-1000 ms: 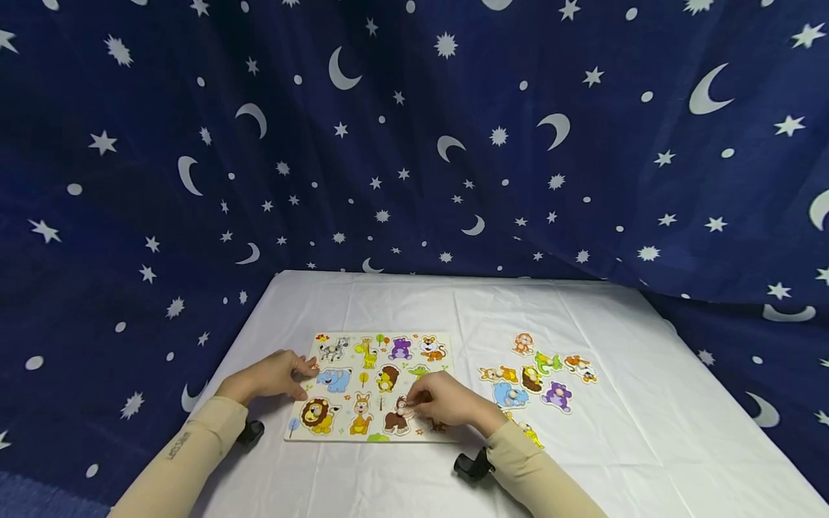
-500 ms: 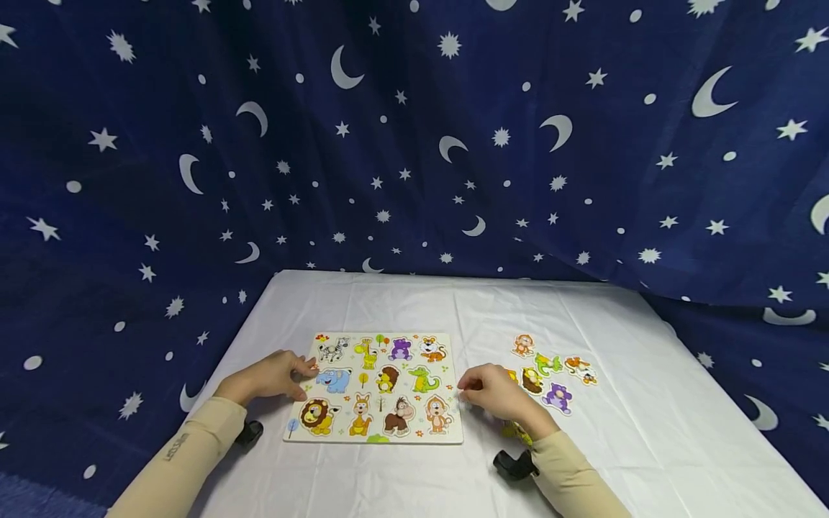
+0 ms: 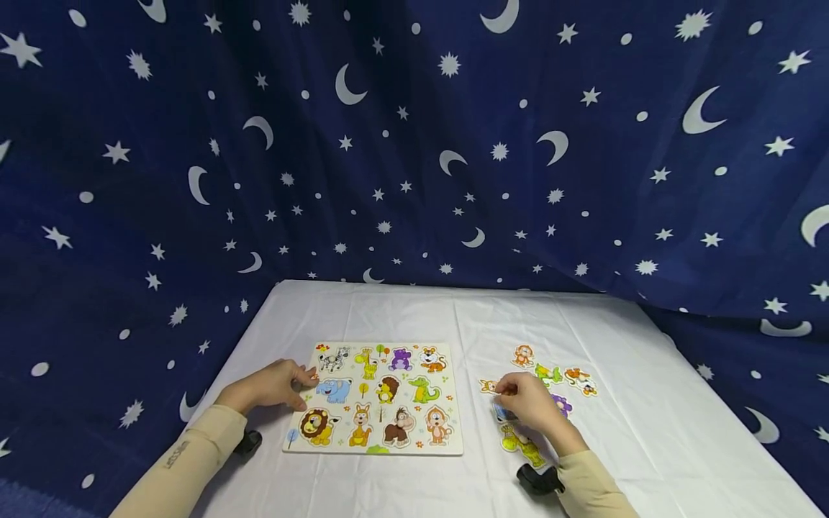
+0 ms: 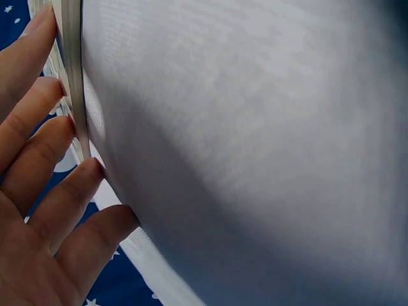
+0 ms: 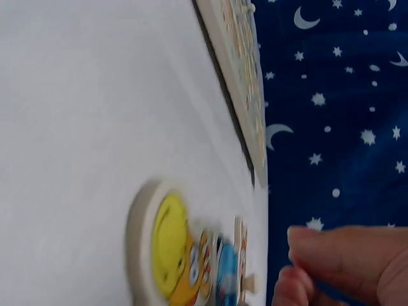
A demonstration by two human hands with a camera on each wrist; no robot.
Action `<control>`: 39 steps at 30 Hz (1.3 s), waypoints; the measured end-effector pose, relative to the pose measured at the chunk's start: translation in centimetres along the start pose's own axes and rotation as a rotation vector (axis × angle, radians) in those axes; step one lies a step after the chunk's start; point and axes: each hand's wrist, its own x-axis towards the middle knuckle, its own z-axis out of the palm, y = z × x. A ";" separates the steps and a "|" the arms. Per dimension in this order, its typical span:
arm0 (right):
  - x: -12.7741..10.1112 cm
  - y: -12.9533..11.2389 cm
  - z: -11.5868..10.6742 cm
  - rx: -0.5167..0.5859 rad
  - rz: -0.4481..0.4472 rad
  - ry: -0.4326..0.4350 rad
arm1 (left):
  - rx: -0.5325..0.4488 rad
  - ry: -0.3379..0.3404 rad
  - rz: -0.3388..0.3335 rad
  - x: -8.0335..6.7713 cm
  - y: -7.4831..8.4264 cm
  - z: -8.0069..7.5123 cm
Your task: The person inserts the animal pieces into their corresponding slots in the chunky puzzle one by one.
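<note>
A wooden animal puzzle board lies flat on the white table. My left hand rests at its left edge, and in the left wrist view the fingers touch that edge. A knobbed gorilla piece and a lion piece sit in the board's bottom row. My right hand hovers over the loose pieces, thumb and forefinger close together by the blue elephant piece. Nothing shows between those fingers in the right wrist view. A kangaroo piece and a giraffe piece lie beside the hand.
Behind the right hand lie a monkey piece, a crocodile piece, a tiger piece and a partly covered purple hippo piece. A blue curtain with stars and moons hangs behind the white-covered table.
My right hand has let go of the gorilla piece in the board and moved right to the loose pieces. My left hand stays at the board's edge. The head view has tilted slightly up.
</note>
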 end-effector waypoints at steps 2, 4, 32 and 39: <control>-0.4 0.4 -0.2 -0.018 0.041 0.027 | -0.001 0.001 0.001 -0.1 -0.1 0.2; -0.8 0.8 -0.3 -0.032 0.080 0.043 | 0.006 0.000 0.008 -0.1 -0.2 0.4; -0.9 2.4 0.6 -0.039 0.181 0.062 | 0.040 0.005 0.018 -0.5 -0.1 0.7; -0.6 2.0 0.3 -0.016 0.189 0.053 | 0.028 0.013 0.028 0.1 0.0 0.1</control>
